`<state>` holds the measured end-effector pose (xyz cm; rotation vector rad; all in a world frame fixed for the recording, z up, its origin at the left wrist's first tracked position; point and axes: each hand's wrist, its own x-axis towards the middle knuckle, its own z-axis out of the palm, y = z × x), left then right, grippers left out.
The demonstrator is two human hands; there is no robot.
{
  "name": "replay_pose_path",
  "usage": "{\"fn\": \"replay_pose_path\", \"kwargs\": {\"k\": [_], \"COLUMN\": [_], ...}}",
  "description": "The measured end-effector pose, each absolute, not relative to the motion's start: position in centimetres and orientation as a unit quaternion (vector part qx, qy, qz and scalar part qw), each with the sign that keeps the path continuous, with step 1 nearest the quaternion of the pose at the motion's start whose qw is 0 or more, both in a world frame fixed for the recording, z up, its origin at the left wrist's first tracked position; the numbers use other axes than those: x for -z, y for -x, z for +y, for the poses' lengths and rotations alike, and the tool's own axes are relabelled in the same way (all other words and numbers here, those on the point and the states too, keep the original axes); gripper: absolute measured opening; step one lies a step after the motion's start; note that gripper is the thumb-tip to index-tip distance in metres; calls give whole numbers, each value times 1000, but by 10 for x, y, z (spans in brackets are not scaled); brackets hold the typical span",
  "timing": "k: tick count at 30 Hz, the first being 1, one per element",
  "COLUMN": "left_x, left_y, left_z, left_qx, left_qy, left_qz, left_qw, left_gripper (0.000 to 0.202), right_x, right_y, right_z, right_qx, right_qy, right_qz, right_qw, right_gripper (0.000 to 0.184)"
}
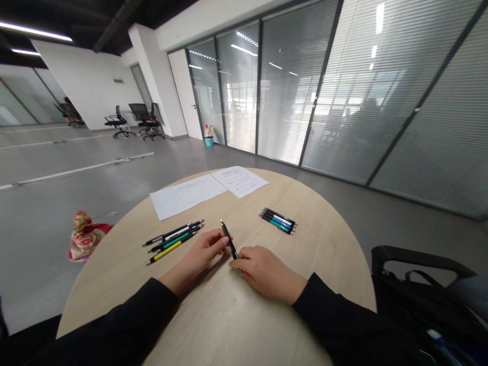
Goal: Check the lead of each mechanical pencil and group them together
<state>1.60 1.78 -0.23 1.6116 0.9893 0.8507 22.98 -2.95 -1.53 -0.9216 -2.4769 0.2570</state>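
Observation:
A black pen [229,239] stands tilted between my hands, its tip pointing away from me. My left hand [202,249] pinches its middle with the fingertips, while the lower end sits between the thumb and index finger of my right hand [267,272]. Left of my left hand, a row of pens [173,242] with white, green and yellow barrels lies on the round light wood table [316,254]. Another tight bundle of black-clipped pens [278,221] lies to the right, beyond my right hand. Two printed sheets of paper [186,195] lie near the far edge.
A patterned red and cream bag [86,236] sits on the grey floor left of the table. A black chair back [415,259] stands at the lower right. Black office chairs [145,119] stand far off by a white wall, and glass partitions with blinds run along the right.

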Motion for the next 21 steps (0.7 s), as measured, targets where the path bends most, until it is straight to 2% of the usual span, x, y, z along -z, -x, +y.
{"fn": "replay_pose_path", "kwargs": {"k": [5,21], "left_x": [6,9], "left_y": [-17,-17], "left_z": [16,17], "left_qx": [-336,-320], "left_qy": [-681,-688], "left_qz": [391,386], "left_qw": [520,526], "left_gripper": [32,34], "right_x": [19,19], "right_y": [-227,-224], "right_z": [-27,-29], "right_qx": [-28,-56], "right_qy": [321,316], "right_qz": [-924,-922], "right_qw": [207,216], "right_gripper": [12,15]}}
